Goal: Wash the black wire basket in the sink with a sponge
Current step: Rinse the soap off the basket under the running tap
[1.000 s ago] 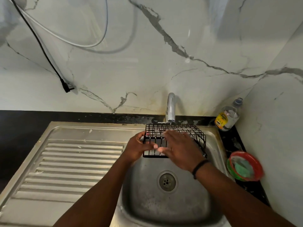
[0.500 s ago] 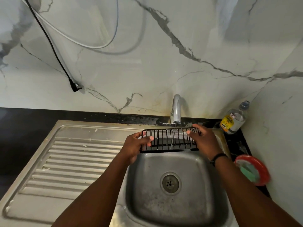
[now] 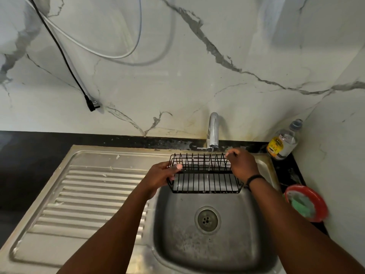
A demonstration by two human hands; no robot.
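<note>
The basket is held over the far edge of the sink, directly beneath the tap. A thin stream of water runs from the spout through the wires. The left hand grips the left end of the basket, thumb curled over the top wire. The right hand grips the right end, fingers curled round the upper rim. The drain lies near the middle of the basin. The ribbed drainboard extends to the left. At the right edge of the bench a red dish holds a green sponge. A bottle stands in the far right corner.
</note>
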